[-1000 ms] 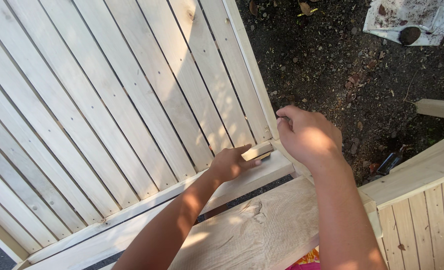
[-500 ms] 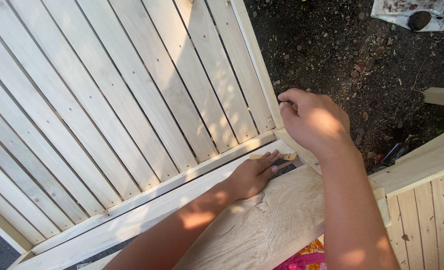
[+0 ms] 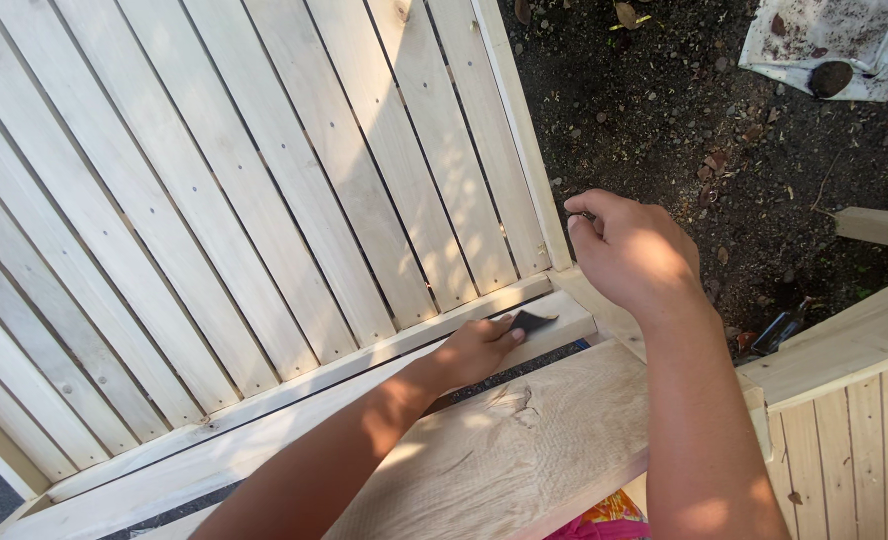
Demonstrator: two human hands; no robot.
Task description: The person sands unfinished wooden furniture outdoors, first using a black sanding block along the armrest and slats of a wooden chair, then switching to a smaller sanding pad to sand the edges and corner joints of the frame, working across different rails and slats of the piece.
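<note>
My left hand point(image 3: 476, 350) presses a small dark piece of sandpaper point(image 3: 532, 322) flat on the bottom rail point(image 3: 294, 395) of a pale slatted wooden panel point(image 3: 264, 200), near its right corner. My right hand point(image 3: 632, 255) is curled into a fist beside the panel's right side rail point(image 3: 520, 130), resting at the corner just above the sandpaper. Something small and dark peeks out at its fingertips; I cannot tell what it is. A broad rough plank point(image 3: 524, 450) lies under my left forearm.
Dark bare soil point(image 3: 704, 120) with dry leaves lies to the right of the panel. A dirty white sheet point(image 3: 824, 40) sits on it at the top right. Another slatted wooden piece point(image 3: 854, 420) stands at the lower right, with a dark tool point(image 3: 779, 328) beside it on the soil.
My left hand has slid along the bottom rail with the sandpaper, toward the right corner and slightly back. My right fist has stayed at the corner.
</note>
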